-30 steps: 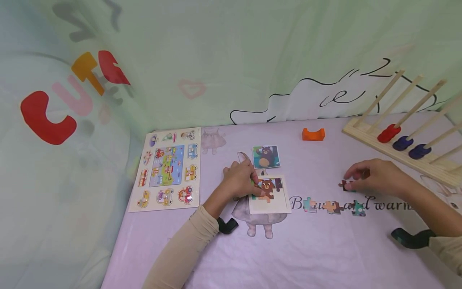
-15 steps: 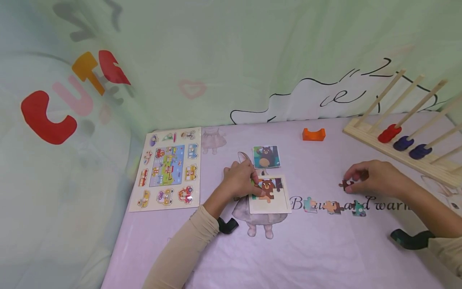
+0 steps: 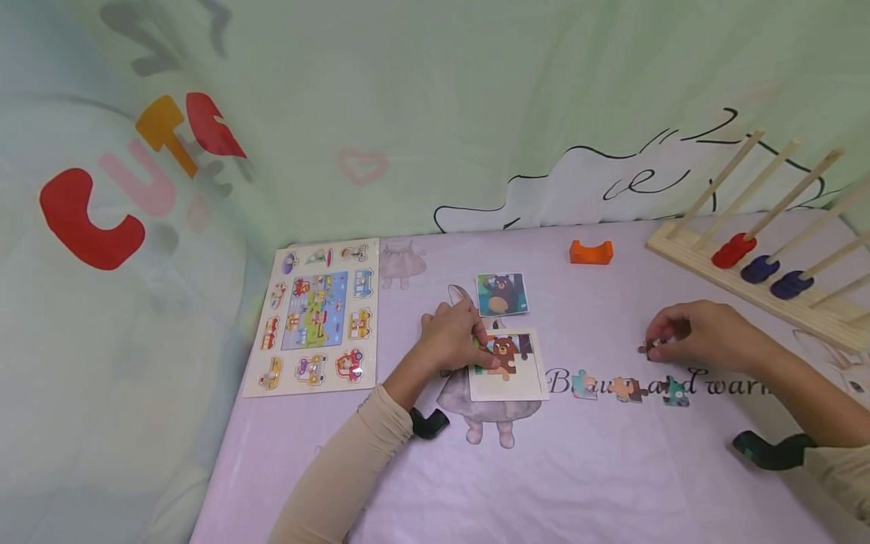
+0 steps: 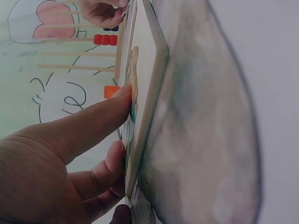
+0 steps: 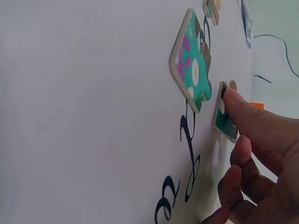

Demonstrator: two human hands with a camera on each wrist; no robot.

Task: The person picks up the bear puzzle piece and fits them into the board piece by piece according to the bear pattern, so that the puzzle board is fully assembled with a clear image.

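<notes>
My left hand (image 3: 454,340) holds the upper left of a white puzzle board (image 3: 508,389). Its thumb rests on the fitted bear pieces (image 3: 504,349), the other fingers at the board's edge in the left wrist view. To the right, my right hand (image 3: 707,336) pinches a brown and green jigsaw piece (image 5: 226,122), partly hidden by the fingers and tipped up from the cloth. Three loose jigsaw pieces lie in a row between the hands: a pale one (image 3: 583,385), a peach and brown one (image 3: 630,390) and a teal one (image 3: 676,391).
A bear picture card (image 3: 501,295) lies just behind the board. At left is a vehicle peg puzzle (image 3: 367,302). An orange block (image 3: 590,253) sits at the back, and a wooden peg rack (image 3: 754,291) with red and blue beads stands at right.
The right hand's fingers have closed further over the jigsaw piece, which has turned and shows less now. The left hand and the board have stayed in place.
</notes>
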